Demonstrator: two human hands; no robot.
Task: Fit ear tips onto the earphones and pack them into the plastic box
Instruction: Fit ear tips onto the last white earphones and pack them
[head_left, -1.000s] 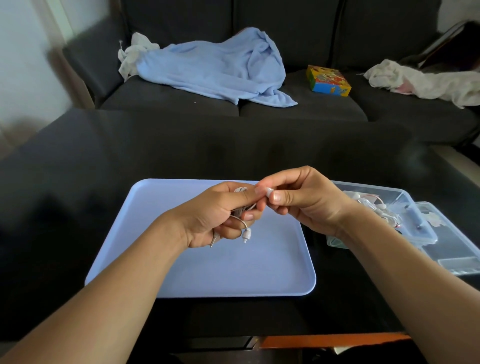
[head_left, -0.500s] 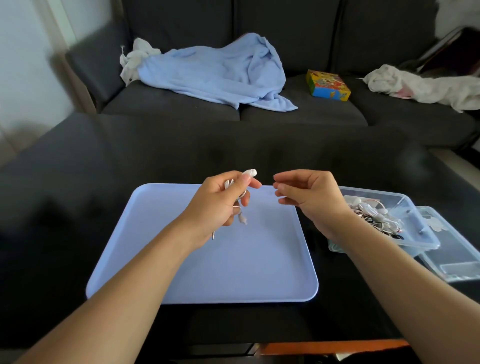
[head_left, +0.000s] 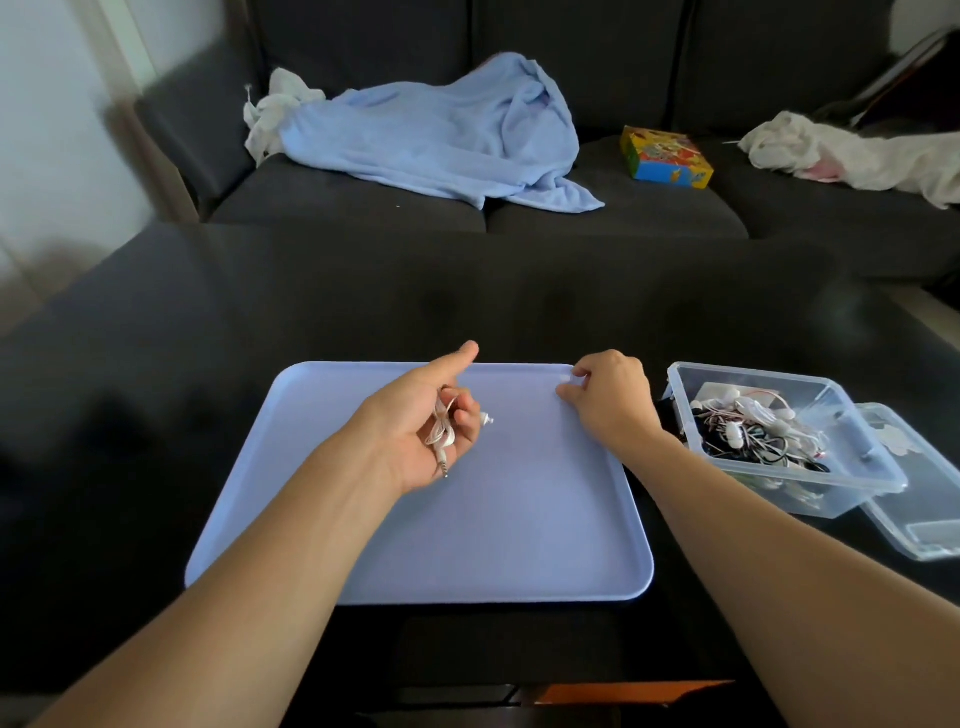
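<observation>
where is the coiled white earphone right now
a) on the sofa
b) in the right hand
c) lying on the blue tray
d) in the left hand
d: the left hand grips the coiled earphone above the blue tray, index finger extended, while the right hand reaches to the tray's far corner.

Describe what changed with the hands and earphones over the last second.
The hands parted. The right hand let go of the bud and moved to the far right corner of the tray, fingers curled on a small pale piece there. The left hand turned palm up, forefinger out, holding the coiled earphones. The tray, plastic box and lid stayed put.
</observation>
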